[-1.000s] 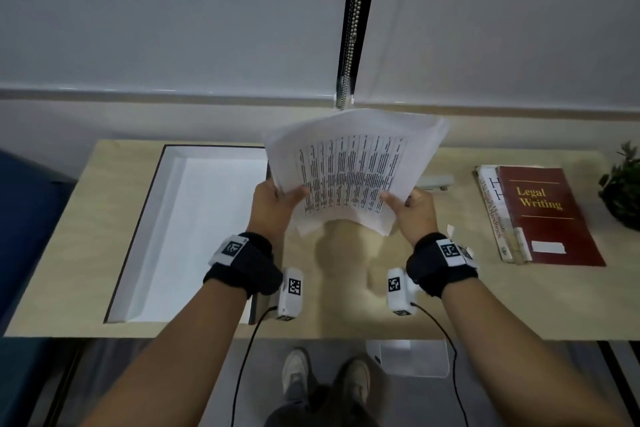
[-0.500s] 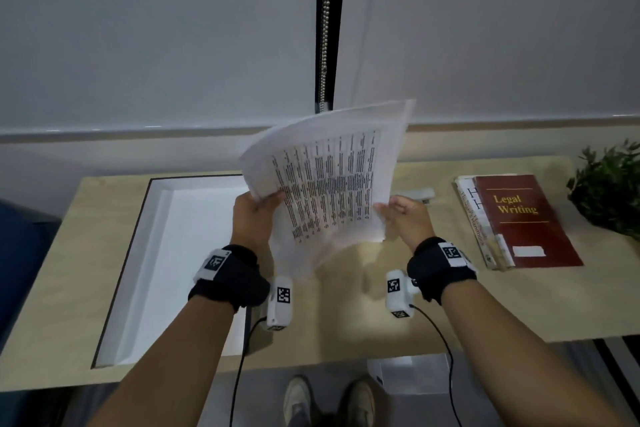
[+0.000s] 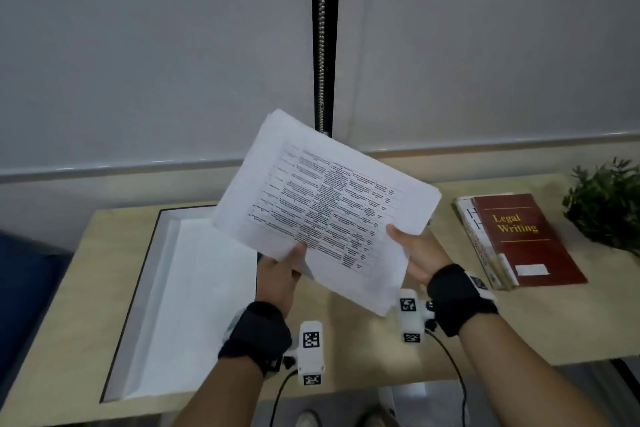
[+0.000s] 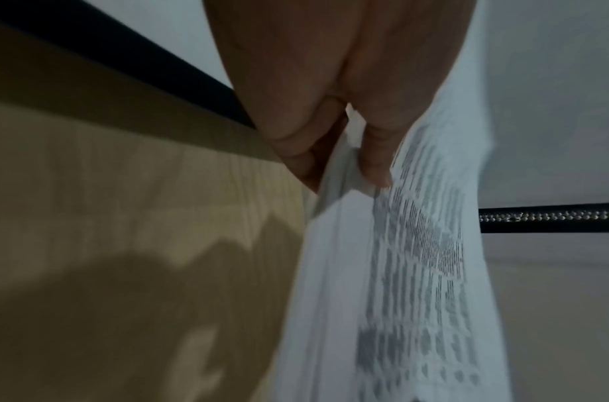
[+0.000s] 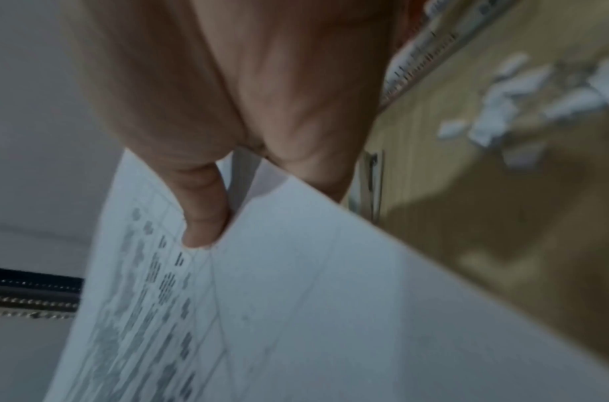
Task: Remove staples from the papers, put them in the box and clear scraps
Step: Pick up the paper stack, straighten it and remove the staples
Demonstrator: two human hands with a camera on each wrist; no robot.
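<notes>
I hold a stack of printed papers [image 3: 329,215] in the air over the desk, tilted so its far corner points up and left. My left hand [image 3: 280,270] pinches the stack's lower left edge, thumb on top; the left wrist view shows that thumb on the papers [image 4: 392,272]. My right hand [image 3: 414,250] pinches the right edge, thumb on the printed side, as the papers [image 5: 296,312] fill the right wrist view. The open white box [image 3: 162,288] lies on the desk at the left, with white paper inside. Torn white scraps [image 5: 523,100] lie on the desk by my right hand.
A red book titled "Legal Writing" [image 3: 526,239] lies on other books at the desk's right. A green plant [image 3: 609,204] stands at the far right. A small metal tool [image 5: 371,185] lies on the desk beyond my right hand. Grey blinds with a bead chain [image 3: 322,38] hang behind.
Both hands have turned the paper stack clockwise, so its top edge now leans up to the left, and the stack sits a little more to the right over the desk.
</notes>
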